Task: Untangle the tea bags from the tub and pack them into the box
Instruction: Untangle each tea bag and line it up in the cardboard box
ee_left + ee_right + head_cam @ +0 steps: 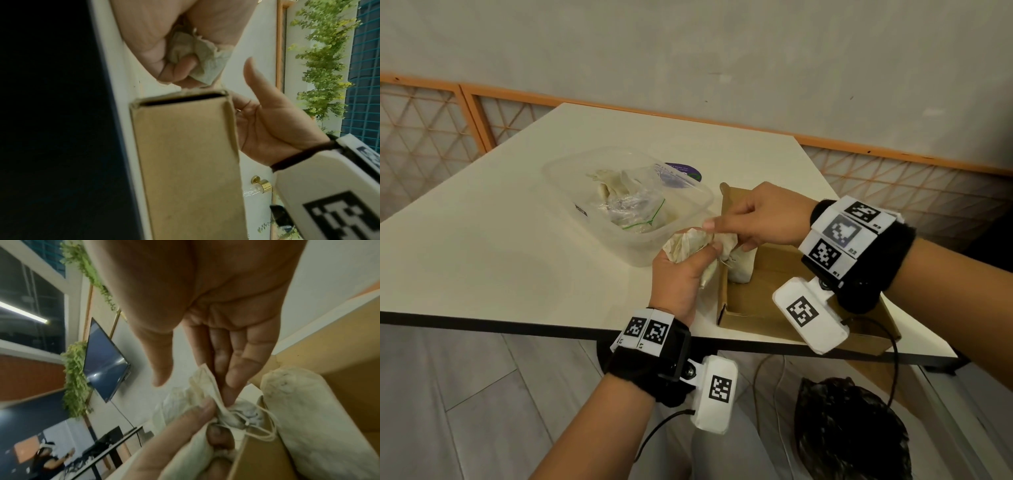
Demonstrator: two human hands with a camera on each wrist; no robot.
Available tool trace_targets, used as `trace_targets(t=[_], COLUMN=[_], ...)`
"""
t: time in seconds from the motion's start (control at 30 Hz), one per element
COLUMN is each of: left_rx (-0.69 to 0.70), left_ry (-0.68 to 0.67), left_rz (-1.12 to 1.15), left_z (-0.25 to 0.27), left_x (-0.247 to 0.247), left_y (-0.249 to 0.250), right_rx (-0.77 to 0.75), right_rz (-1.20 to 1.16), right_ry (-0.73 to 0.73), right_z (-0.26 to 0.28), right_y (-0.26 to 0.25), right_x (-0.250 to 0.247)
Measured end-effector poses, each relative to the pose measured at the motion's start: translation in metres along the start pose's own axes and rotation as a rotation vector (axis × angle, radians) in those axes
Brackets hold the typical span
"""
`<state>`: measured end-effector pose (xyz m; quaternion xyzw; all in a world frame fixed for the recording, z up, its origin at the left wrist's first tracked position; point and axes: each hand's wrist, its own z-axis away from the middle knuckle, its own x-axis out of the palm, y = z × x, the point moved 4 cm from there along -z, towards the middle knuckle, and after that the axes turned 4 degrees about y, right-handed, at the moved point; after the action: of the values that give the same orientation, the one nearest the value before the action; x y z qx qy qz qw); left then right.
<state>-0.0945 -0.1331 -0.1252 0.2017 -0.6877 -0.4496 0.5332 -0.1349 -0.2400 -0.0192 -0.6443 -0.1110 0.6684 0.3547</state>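
Observation:
My left hand (pixel 690 265) grips a crumpled bundle of cream cloth tea bags (pixel 685 245) just above the left wall of the cardboard box (pixel 753 308). Their strings (pixel 265 433) are knotted together. My right hand (pixel 743 222) reaches over the box; its straight fingertips (pixel 230 391) touch the bundle (pixel 197 386) and its thumb stands apart. One tea bag (pixel 741 270) lies inside the box against that wall. The clear plastic tub (pixel 561 192) sits behind my left hand, with more tea bags (pixel 613 181) and a crumpled zip bag (pixel 635 210) in it.
A purple round lid (pixel 685 171) lies behind the tub. The box's near right corner (pixel 887 339) reaches the table's front edge (pixel 517 320). On the floor under it sits a black plastic bag (pixel 849 431). Cables hang from both wrist cameras.

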Motion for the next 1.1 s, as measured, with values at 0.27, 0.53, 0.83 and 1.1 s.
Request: trace_targets(t=[0.27, 0.53, 0.83, 1.1], left_rx=[-0.080, -0.105, -0.087, -0.090], left_ry=[0.075, 0.097, 0.079, 0.085], left_rz=[0.132, 0.160, 0.128, 0.134], left_z=[0.000, 0.000, 0.001, 0.001], left_x=[-0.004, -0.004, -0.004, -0.004], left_y=[0.001, 0.000, 0.001, 0.001], right_rx=[0.015, -0.029, -0.016, 0.018], right_rz=[0.024, 0.076, 0.286, 0.220], right_ry=[0.132, 0.093, -0.153, -0.111], right_z=[0.000, 0.014, 0.018, 0.005], right_y=[0.012, 0.015, 0.025, 0.026], right_x=[-0.023, -0.048, -0.002, -0.007])
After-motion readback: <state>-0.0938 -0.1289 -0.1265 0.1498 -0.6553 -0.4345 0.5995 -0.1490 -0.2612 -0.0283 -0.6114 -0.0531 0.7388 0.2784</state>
